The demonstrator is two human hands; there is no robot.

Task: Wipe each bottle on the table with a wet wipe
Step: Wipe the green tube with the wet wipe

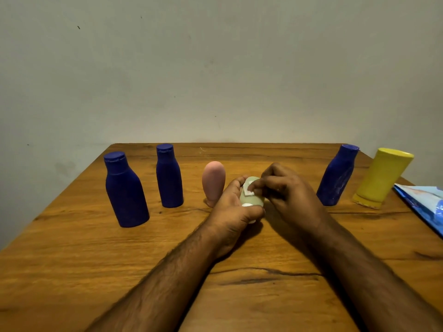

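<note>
On your desk [96, 255] stand three blue bottles [125, 190], a yellow bottle [383, 178] and a pink bottle [213, 182], with a blue pack [424, 202] at the right edge. Your left hand [233, 212] has its grip clamped around a pale green bottle [251, 200] above the desk middle. Your right hand [287, 190] pinches a small white wipe [249, 191] against it
</note>
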